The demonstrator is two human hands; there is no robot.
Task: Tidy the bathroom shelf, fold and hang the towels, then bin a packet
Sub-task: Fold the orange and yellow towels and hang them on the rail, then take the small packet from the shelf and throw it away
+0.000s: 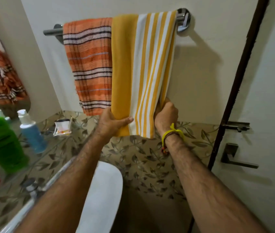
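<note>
Now both hands hold the lower end of the yellow towel (143, 71), which hangs over the rail (181, 17) on the wall. The left hand (111, 122) pinches its left lower corner, thumb lying across the front of the cloth. The right hand (166, 115) grips the right lower edge, fingers curled around the bunched cloth. A yellow thread (172, 132) is tied on the right wrist.

Just beside it on the same rail, touching its left edge, hangs the orange towel (89, 64), folded and flat. To the left stands the shelf (52, 148) of glass. On it are a green bottle (2, 142), a blue bottle (31, 130) with white pump, and a small packet (62, 127) lying near the wall. A mirror (0, 68) behind shows the orange cloth again. Below the arms is a white basin (103, 195). At the right is the door (267, 98) with a bolt (235, 126) and a handle (237, 157), well apart from the towels.
</note>
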